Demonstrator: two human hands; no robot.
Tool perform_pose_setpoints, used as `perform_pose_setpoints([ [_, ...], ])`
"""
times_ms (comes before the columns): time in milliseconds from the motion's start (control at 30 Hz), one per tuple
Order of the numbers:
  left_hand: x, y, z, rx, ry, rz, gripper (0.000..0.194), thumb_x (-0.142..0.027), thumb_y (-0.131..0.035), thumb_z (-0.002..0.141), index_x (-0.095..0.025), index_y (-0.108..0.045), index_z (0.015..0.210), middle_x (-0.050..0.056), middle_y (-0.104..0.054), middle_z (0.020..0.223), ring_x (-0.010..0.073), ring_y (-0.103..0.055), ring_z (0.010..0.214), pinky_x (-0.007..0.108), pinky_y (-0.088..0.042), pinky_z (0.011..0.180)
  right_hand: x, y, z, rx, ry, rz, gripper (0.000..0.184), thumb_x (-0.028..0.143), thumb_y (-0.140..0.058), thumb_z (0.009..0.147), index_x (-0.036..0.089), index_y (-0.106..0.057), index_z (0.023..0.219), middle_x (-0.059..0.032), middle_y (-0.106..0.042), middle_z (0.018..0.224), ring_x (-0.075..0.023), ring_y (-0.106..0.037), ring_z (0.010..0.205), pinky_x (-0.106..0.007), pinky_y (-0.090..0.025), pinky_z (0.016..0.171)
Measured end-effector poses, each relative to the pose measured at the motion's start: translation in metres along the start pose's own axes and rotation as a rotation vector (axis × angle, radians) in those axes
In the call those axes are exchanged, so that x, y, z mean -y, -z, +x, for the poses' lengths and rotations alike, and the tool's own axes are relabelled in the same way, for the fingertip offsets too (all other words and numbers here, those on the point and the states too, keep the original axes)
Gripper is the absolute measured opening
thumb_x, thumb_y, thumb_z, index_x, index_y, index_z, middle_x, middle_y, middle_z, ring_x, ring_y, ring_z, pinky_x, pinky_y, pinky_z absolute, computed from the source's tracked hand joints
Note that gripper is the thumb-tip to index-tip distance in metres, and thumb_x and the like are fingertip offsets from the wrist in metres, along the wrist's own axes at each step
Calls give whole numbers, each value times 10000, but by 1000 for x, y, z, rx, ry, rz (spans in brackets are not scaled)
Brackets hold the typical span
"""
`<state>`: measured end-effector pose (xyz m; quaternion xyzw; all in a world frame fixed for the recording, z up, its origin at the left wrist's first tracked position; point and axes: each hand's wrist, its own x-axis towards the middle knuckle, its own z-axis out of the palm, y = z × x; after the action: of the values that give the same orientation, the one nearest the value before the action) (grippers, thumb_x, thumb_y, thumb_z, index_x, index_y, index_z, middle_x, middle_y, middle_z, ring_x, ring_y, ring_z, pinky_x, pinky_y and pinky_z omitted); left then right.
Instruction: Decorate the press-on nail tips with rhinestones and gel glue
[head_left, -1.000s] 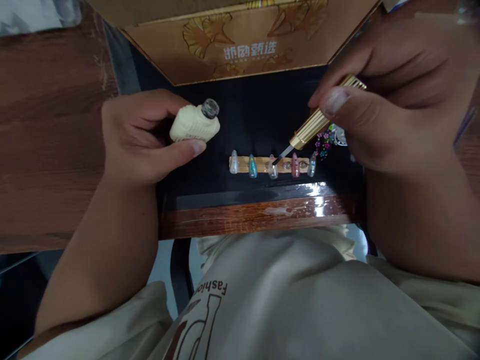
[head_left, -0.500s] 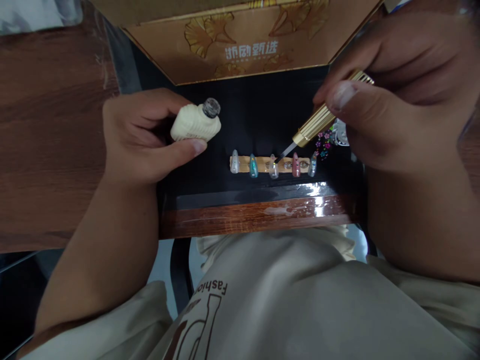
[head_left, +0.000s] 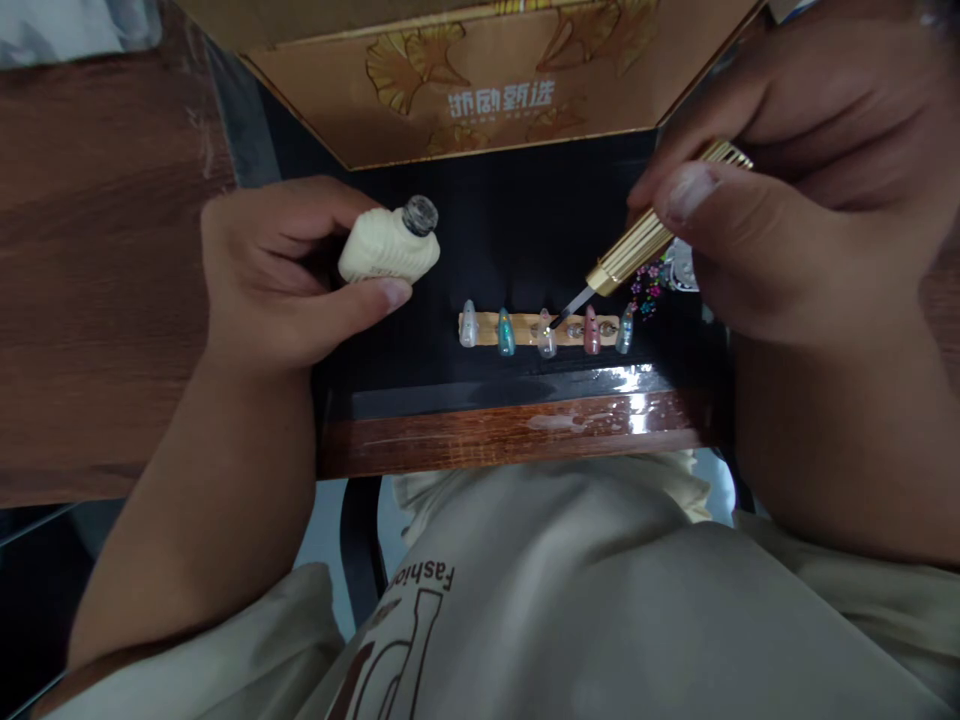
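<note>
At the left of the frame, the left hand [head_left: 277, 270] pinches a cream nail-polish bottle [head_left: 381, 250] between thumb and curled fingers, its open neck tipped toward the middle, probably so the brush has a short way back. On the right, the right hand [head_left: 787, 195] pinches the gold ribbed cap [head_left: 634, 248] like a pen. That slanted grip seems meant to keep the fingers off the work and the view clear. The cap's brush [head_left: 571, 307] reaches the clear false nail [head_left: 547, 340], third of five along a wooden strip [head_left: 487, 328] at mid-frame; whether the bristles press on it I can't tell. The strip presumably keeps the nails spaced and easy to reach. Beside the right hand lie flower-shaped sequins [head_left: 646, 290].

The ginkgo-patterned box [head_left: 495, 145] at the top reads "浙励甄选", the second character less surely. The shirt [head_left: 570, 580], lower centre, shows an upside-down "Fashio…", its end lost in a fold. The bottle's brownish lettering is too small to read.
</note>
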<state>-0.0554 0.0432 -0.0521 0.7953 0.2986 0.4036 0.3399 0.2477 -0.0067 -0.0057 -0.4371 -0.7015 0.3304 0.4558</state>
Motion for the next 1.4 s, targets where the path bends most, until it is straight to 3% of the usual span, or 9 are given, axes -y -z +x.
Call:
perform_pose_setpoints([
  [300,-2,1,4,31,-2,-1,377,-411,-892,646,-168,-751,899,-27,-715,782,85,-644,642,184,-448,525,4,-1,-2,27,2,-8,166,327,-664,895,256,-718,755,32,-582,709,-92,-490,664,-317,-328,644],
  [600,-3,1,1,-2,66,-23,342,-359,-896,653,-153,-746,881,-8,-729,786,98,-660,660,207,-462,532,1,1,-1,81,30,-64,193,296,-629,918,220,-687,751,33,-570,719,-62,-489,668,-279,-346,653],
  [867,-6,1,0,32,34,-24,291,-346,-854,733,-176,-750,946,-21,-722,826,90,-670,717,214,-466,577,2,-1,-1,5,-31,56,203,377,-668,897,224,-730,778,25,-598,679,-90,-491,632,-317,-304,613],
  [1033,0,3,0,40,2,5,403,-420,-887,672,-141,-734,918,-19,-712,810,90,-654,682,194,-441,560,3,0,-1,14,-38,26,176,352,-672,901,233,-733,788,34,-598,691,-80,-481,637,-320,-303,627],
  [1400,-1,3,3,61,-8,46,429,-479,-863,689,-142,-728,916,-29,-666,780,107,-685,665,252,-559,618,5,1,-2,69,-15,-53,204,359,-642,926,223,-720,795,45,-586,723,-43,-497,676,-267,-359,640],
])
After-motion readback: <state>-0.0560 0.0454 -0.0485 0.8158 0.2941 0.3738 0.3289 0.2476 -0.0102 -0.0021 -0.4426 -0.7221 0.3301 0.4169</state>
